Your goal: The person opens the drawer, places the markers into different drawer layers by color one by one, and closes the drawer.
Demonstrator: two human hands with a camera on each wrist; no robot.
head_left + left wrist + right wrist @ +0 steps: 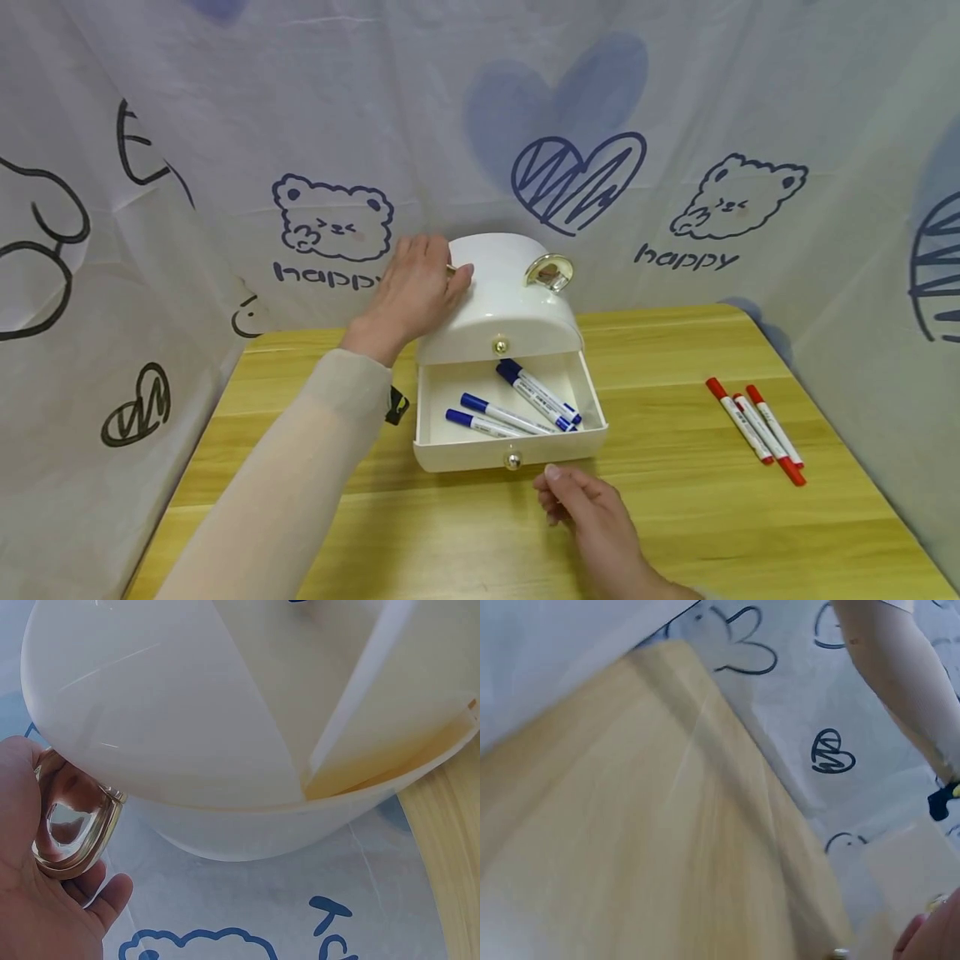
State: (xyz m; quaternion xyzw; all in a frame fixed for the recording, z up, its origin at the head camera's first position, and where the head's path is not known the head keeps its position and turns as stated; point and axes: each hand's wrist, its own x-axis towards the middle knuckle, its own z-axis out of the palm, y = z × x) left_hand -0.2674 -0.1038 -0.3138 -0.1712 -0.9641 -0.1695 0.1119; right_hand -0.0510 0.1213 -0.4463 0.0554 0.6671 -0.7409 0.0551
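Note:
A white box with a rounded top (502,283) stands on the table, its drawer (442,456) pulled out toward me. Several blue-capped markers (502,414) lie inside the drawer. My left hand (420,287) grips the gold ear-shaped piece (79,817) on the box's left side, with fingers behind it in the left wrist view. The matching gold ear (550,272) on the right side is bare. My right hand (592,512), fingers loosely curled and holding nothing, is just in front of the drawer, right of its round knob (513,460).
Three red-and-white markers (757,429) lie together on the right of the wooden table (675,350). A cloth (450,108) printed with hearts and bears hangs behind and at both sides. A small black item (397,406) shows beside the left sleeve.

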